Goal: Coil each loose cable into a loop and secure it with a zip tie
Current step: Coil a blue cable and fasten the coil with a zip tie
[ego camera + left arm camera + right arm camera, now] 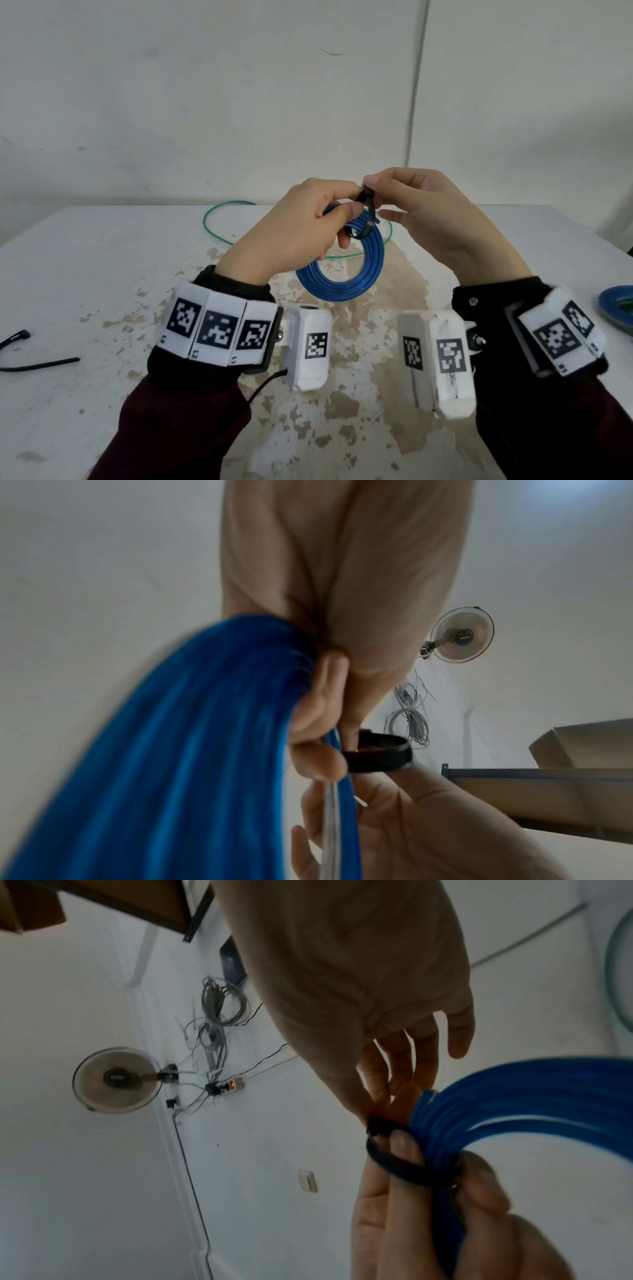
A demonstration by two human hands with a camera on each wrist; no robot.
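Above the worn white table [102, 274], glossy blue cable coil [342, 287] in left hand [291, 233]'s grip, ribbed black zip tie [368, 219] pinched by right hand [445, 219].

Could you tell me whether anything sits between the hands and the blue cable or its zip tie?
Nothing visible does: the left hand grips the blue cable, and the right hand pinches the zip tie looped around it.

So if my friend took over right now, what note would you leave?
Left hand grips the blue coil, held above the table. Right hand pinches the black zip tie looped round it.
Done: blue cable coiled, tie wrapped.
Left: whether the tie is fully tightened can't be told. Then the green cable, loose on the table behind. Spare ties lie at far left.
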